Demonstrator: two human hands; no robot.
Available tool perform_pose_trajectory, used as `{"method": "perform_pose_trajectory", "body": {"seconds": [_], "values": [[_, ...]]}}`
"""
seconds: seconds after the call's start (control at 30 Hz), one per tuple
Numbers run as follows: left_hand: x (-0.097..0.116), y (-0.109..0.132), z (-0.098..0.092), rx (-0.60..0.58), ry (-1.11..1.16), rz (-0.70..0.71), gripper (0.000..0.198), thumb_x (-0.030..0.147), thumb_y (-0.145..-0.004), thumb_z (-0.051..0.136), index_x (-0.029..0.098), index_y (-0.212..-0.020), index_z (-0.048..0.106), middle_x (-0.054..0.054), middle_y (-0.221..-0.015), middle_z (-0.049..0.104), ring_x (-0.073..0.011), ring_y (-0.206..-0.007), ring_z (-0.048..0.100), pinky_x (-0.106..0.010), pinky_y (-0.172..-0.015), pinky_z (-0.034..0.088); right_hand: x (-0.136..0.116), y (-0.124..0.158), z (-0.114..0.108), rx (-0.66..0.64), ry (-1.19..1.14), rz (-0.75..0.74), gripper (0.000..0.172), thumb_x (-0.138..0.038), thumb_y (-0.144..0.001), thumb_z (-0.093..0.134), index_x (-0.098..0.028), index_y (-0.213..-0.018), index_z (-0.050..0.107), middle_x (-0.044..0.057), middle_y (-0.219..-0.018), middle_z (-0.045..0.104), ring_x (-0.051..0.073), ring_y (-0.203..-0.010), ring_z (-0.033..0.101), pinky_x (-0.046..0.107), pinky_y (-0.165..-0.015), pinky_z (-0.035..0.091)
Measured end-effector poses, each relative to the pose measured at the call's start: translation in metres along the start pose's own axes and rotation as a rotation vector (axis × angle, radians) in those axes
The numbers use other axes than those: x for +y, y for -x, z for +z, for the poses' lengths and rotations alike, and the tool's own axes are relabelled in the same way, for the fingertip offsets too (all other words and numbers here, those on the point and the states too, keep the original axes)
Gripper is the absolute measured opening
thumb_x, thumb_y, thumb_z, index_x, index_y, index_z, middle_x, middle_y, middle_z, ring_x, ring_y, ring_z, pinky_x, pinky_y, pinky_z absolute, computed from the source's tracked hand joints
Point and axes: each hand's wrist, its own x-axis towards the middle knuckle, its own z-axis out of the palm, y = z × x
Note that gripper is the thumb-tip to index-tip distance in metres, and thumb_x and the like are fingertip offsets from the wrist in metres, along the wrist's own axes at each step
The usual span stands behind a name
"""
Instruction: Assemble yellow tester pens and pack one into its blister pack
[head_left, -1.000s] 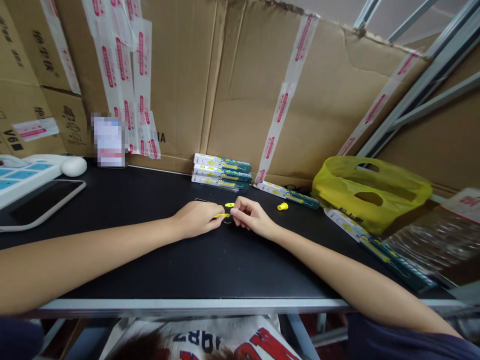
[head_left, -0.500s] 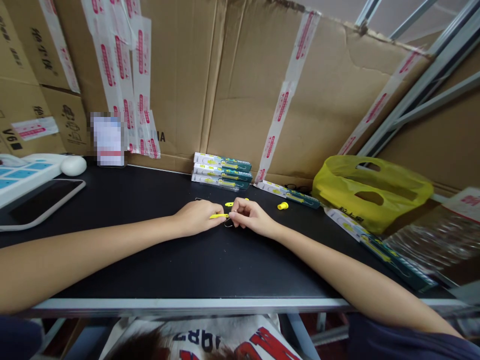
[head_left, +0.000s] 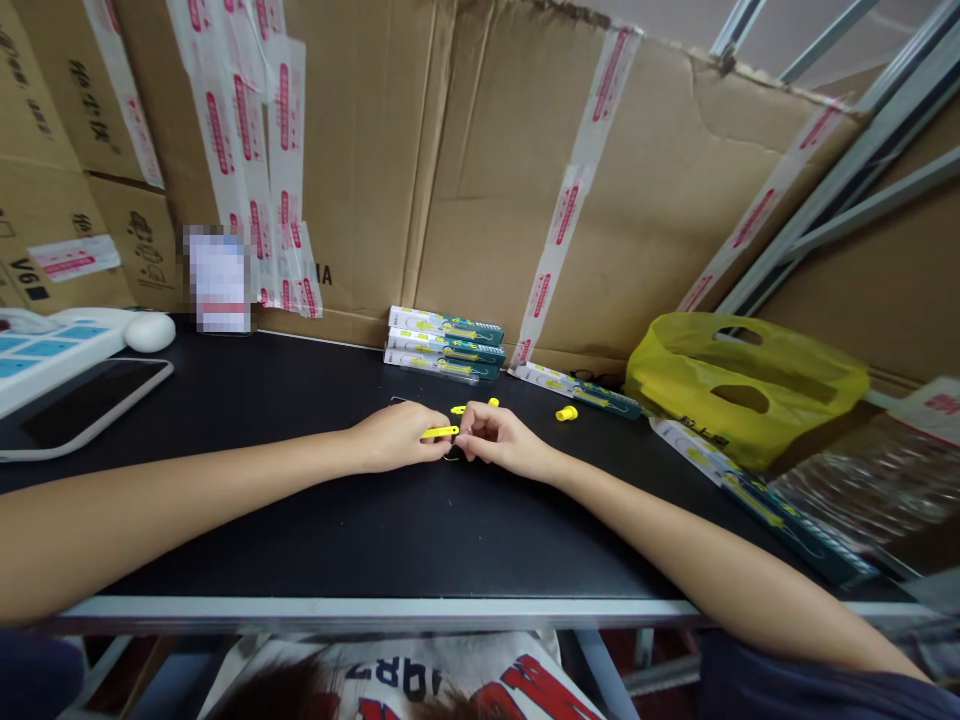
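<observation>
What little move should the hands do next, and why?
Perhaps the right hand should bring the thin wire to the hole in the yellow strip: the left hand holds the strip with that end poking out, and the wire curves nearby.

Bright yellow strip [head_left: 439, 433] (yellow cap [head_left: 566, 413] too), black tabletop [head_left: 375, 545]

Yellow strip [head_left: 441, 433], seemingly part hidden

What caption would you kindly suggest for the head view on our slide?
Left hand holds a yellow strip beside the right hand, with stacked boxes behind on a black table.
</observation>
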Motion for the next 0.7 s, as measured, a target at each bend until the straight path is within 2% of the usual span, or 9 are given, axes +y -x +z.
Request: {"method": "perform_pose_trajectory", "body": {"seconds": [0.13, 0.23, 0.37, 0.47, 0.57, 0.7], "values": [[0.005, 0.002, -0.001, 0.022, -0.078, 0.004, 0.022, 0.031, -0.082, 0.048, 0.018, -0.065, 0.055, -0.001, -0.062, 0.057, -0.0129, -0.055, 0.049, -0.025, -0.051, 0.024, 0.000, 0.001, -0.001, -0.045, 0.062, -0.023, 0.030, -0.040, -0.079, 0.064, -0.018, -0.070, 0.046, -0.003, -0.059, 0.053, 0.009, -0.054, 0.049, 0.022, -0.054, 0.039], [0.006, 0.002, -0.004, 0.017, -0.069, 0.002, 0.024, 0.033, -0.082, 0.048, 0.018, -0.065, 0.054, -0.001, -0.063, 0.057, -0.0132, -0.057, 0.050, -0.025, -0.052, 0.025, 0.001, 0.001, 0.000, -0.006, 0.071, -0.027, 0.031, -0.042, -0.080, 0.063, -0.018, -0.070, 0.047, -0.003, -0.059, 0.054, 0.008, -0.053, 0.047, 0.021, -0.051, 0.037], [0.003, 0.000, -0.010, -0.010, 0.125, -0.120, 0.029, 0.042, -0.086, 0.042, 0.018, -0.075, 0.055, 0.000, -0.064, 0.058, -0.0133, -0.058, 0.052, -0.024, -0.054, 0.032, 0.000, 0.000, 0.000, 0.057, 0.063, -0.001, 0.032, -0.046, -0.083, 0.059, -0.018, -0.073, 0.046, -0.002, -0.060, 0.056, 0.007, -0.047, 0.043, 0.020, -0.045, 0.034], [-0.001, -0.001, -0.014, -0.073, 0.287, -0.225, 0.029, 0.036, -0.090, 0.031, 0.019, -0.086, 0.054, 0.003, -0.059, 0.053, -0.0118, -0.054, 0.049, -0.023, -0.053, 0.036, -0.001, 0.000, -0.001, 0.035, 0.073, 0.010, 0.031, -0.047, -0.086, 0.053, -0.018, -0.077, 0.047, -0.002, -0.062, 0.057, 0.007, -0.047, 0.045, 0.020, -0.046, 0.036], [-0.002, -0.001, -0.016, -0.128, 0.281, -0.214, 0.024, 0.029, -0.088, 0.034, 0.017, -0.082, 0.054, 0.003, -0.060, 0.051, -0.0100, -0.052, 0.047, -0.021, -0.052, 0.038, 0.000, 0.001, -0.001, 0.062, 0.117, -0.003, 0.031, -0.046, -0.087, 0.052, -0.017, -0.076, 0.048, -0.002, -0.062, 0.056, 0.007, -0.048, 0.046, 0.020, -0.047, 0.037], [0.000, 0.000, -0.014, -0.182, 0.345, -0.242, 0.025, 0.036, -0.087, 0.038, 0.017, -0.087, 0.055, 0.002, -0.064, 0.050, -0.0087, -0.045, 0.048, -0.020, -0.041, 0.038, 0.003, 0.001, 0.000, 0.100, 0.139, -0.018, 0.032, -0.046, -0.084, 0.057, -0.017, -0.073, 0.048, -0.003, -0.060, 0.055, 0.007, -0.047, 0.046, 0.020, -0.047, 0.037]]}}
